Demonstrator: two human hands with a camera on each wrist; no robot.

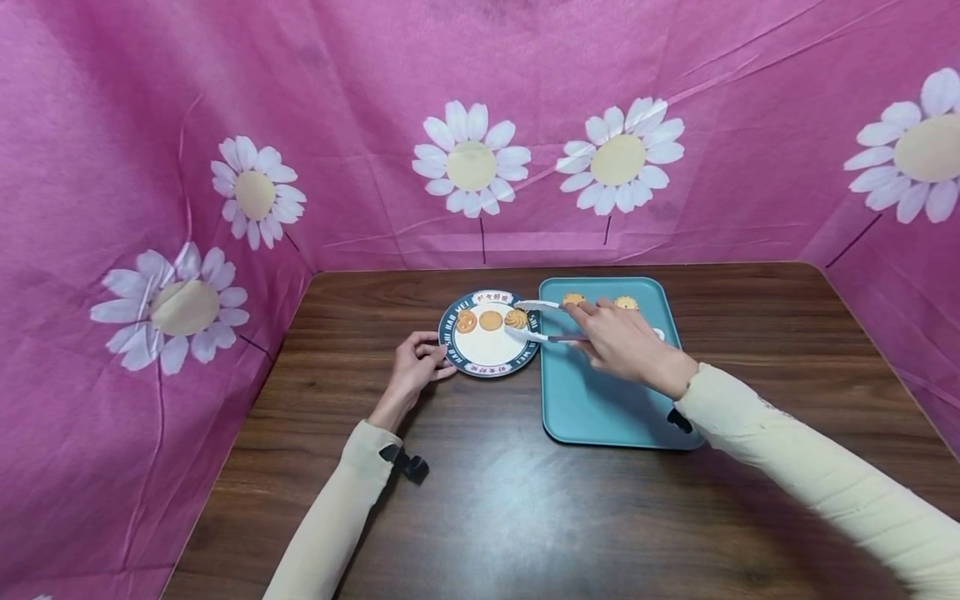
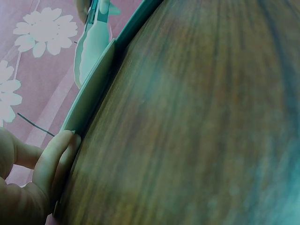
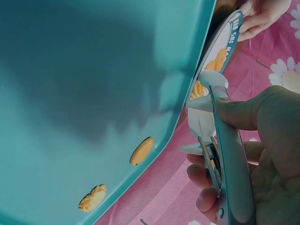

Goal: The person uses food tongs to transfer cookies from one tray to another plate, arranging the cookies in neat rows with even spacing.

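Observation:
A round white plate (image 1: 487, 360) with a dark lettered rim lies on the wooden table and carries three orange cookies (image 1: 491, 320) in a row. My left hand (image 1: 426, 358) holds the plate's left rim, and its fingers (image 2: 56, 159) lie against the plate's edge (image 2: 89, 93). My right hand (image 1: 592, 323) grips pale tongs (image 1: 534, 335) over the teal tray (image 1: 600, 400). The tongs' arms are spread on either side of the rightmost cookie (image 1: 516, 317), which lies on the plate. In the right wrist view, the tongs (image 3: 227, 150) reach towards the plate (image 3: 233, 26).
Two more cookies (image 1: 573, 298) (image 1: 626, 302) lie at the tray's far end, also seen as cookies (image 3: 141, 150) (image 3: 92, 198) in the right wrist view. Pink cloth with white daisies (image 1: 471, 158) walls the table at the back and both sides. Bare wood (image 1: 487, 500) lies in front.

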